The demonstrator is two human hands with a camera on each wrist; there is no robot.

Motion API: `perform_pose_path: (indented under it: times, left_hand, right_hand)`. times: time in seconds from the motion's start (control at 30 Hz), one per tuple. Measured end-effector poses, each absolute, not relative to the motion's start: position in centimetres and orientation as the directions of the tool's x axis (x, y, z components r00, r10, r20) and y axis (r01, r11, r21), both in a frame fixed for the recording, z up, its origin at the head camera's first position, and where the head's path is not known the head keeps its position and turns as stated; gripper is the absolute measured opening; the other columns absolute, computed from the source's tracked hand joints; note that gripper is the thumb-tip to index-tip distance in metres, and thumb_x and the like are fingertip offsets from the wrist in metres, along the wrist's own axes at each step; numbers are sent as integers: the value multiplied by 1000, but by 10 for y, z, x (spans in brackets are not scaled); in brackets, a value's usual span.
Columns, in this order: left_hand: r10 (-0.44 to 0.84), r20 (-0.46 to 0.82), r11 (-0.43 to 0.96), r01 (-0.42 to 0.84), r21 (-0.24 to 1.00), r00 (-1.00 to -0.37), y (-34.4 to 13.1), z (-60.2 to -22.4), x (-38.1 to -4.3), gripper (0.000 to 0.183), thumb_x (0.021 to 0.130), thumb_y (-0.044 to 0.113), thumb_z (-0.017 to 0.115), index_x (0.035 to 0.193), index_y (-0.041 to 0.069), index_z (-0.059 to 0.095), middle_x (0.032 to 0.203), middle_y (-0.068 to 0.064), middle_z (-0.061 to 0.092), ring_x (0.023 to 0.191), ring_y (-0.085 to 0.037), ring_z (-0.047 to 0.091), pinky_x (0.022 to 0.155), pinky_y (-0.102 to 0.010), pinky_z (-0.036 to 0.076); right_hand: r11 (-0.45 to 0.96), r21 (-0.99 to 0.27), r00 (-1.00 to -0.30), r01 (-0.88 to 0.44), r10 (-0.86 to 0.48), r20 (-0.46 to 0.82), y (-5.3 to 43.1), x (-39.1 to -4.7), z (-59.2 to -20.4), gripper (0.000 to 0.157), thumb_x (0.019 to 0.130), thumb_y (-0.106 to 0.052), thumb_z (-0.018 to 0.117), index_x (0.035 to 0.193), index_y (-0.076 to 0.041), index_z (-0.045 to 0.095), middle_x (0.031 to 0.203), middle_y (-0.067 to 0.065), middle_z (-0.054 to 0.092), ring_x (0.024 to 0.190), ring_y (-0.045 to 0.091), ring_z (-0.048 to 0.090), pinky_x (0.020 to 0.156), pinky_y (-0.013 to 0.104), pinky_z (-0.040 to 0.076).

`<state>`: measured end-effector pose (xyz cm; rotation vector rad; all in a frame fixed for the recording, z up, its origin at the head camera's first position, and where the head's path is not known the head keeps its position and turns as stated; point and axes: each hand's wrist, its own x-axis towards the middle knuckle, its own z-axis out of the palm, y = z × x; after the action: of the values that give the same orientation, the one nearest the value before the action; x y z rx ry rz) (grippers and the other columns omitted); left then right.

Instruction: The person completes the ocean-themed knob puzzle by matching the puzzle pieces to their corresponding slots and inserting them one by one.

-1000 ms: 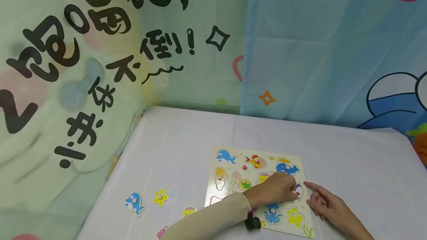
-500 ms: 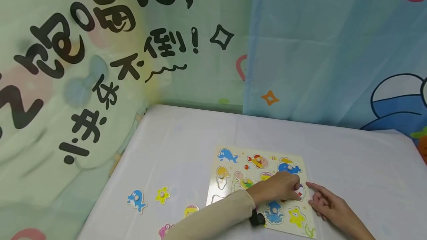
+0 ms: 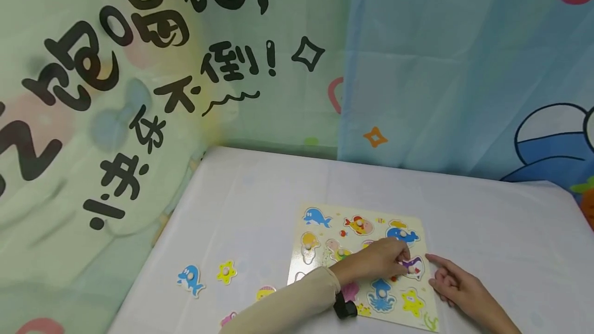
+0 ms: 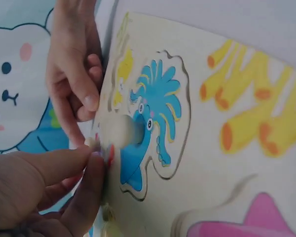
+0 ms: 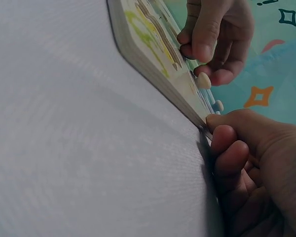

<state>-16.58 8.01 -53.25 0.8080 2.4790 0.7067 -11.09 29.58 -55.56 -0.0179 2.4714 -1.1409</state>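
Observation:
A yellow peg puzzle board (image 3: 296, 257) with sea-animal pieces lies on the white table. My left hand (image 3: 382, 259) reaches across it, fingertips beside the knob of a purple-and-white sea-animal piece (image 3: 415, 266) at the right side. That piece lies in the board, its knob (image 5: 203, 80) bare just below the left fingers in the right wrist view. A blue squid piece (image 4: 163, 94) sits near the left hand in its slot. My right hand (image 3: 457, 282) touches the board's right edge with a straight index finger (image 5: 234, 121), other fingers bent under.
Left of the board lie a blue dolphin piece (image 3: 190, 279), a yellow star piece (image 3: 226, 272), a yellow-and-pink piece (image 3: 265, 293) and a pink piece (image 3: 228, 318), partly behind the left sleeve (image 3: 287, 303). Printed curtains (image 3: 445, 66) hang behind the table.
My left hand has drawn slightly left from the purple-and-white piece, uncovering its knob and more of its surface. The right hand stays at the board's edge.

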Motion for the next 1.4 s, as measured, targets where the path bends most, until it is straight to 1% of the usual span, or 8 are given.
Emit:
perform_pose_path:
  times: [0.17, 0.33, 0.57, 0.63, 0.87, 1.07, 1.17, 1.4]
  left_hand:
    - [653, -155, 598, 379, 706, -741, 47, -532, -167, 24, 91, 26, 66, 114, 19, 62, 96, 14, 57, 77, 6, 50, 69, -8, 43]
    - [591, -126, 483, 225, 846, -797, -17, -516, -167, 28, 91, 23, 67, 115, 10, 64, 95, 9, 61, 70, 2, 59, 63, -14, 48]
    - [311, -157, 380, -29, 925, -937, -130, -510, -159, 31, 90, 20, 66, 115, 2, 63, 94, -6, 66, 74, -20, 68, 66, -30, 55]
    - [232, -167, 356, -76, 931, -958, -158, -517, -152, 32, 91, 21, 66, 115, 1, 62, 95, -8, 66, 75, -19, 69, 69, -31, 55]
    - [14, -208, 283, -196, 939, -978, -251, -523, -111, 39, 91, 20, 67, 120, -5, 58, 97, -13, 63, 76, -12, 67, 72, -26, 56]
    - [-225, -246, 417, -321, 850, -943, -312, -516, -75, 35, 92, 22, 66, 118, -1, 61, 96, -12, 64, 74, -10, 64, 69, -23, 55]
    - [-211, -276, 518, -347, 782, -938, -329, -519, -56, 32, 90, 23, 68, 114, 3, 65, 94, -8, 66, 75, -7, 61, 69, -22, 53]
    - [-14, -224, 638, -181, 748, -975, -338, -531, -27, 27, 85, 17, 73, 108, 3, 70, 91, -3, 69, 76, 3, 56, 70, -20, 51]
  right_hand:
    - [642, -746, -908, 179, -183, -376, 295, -111, -559, 64, 92, -23, 64, 146, -2, 36, 81, 3, 53, 57, 12, 50, 54, 23, 45]
    - [662, -717, -897, 217, -154, -414, 297, -112, -559, 67, 92, -28, 64, 147, -4, 34, 83, 5, 51, 59, 15, 51, 56, 22, 45]
    - [681, -696, -891, 227, -144, -431, 301, -115, -556, 69, 92, -34, 63, 148, -5, 33, 83, 4, 51, 60, 16, 51, 57, 22, 45]
    - [686, -683, -884, 250, -126, -450, 302, -115, -554, 70, 93, -35, 63, 149, -6, 32, 84, 4, 50, 61, 17, 51, 57, 23, 46]
    - [676, -676, -868, 294, -107, -485, 300, -116, -557, 73, 92, -37, 63, 150, -8, 31, 85, 4, 50, 64, 19, 52, 58, 22, 47]
    - [659, -675, -845, 331, -112, -523, 299, -115, -557, 76, 92, -42, 62, 151, -8, 29, 87, 5, 51, 67, 20, 53, 61, 23, 49]
    - [663, -675, -847, 324, -114, -519, 299, -116, -556, 76, 91, -42, 63, 151, -8, 29, 87, 5, 51, 67, 20, 53, 61, 23, 49]
    - [679, -672, -859, 296, -118, -498, 301, -116, -557, 75, 92, -41, 63, 151, -9, 30, 86, 5, 50, 66, 19, 53, 60, 22, 49]
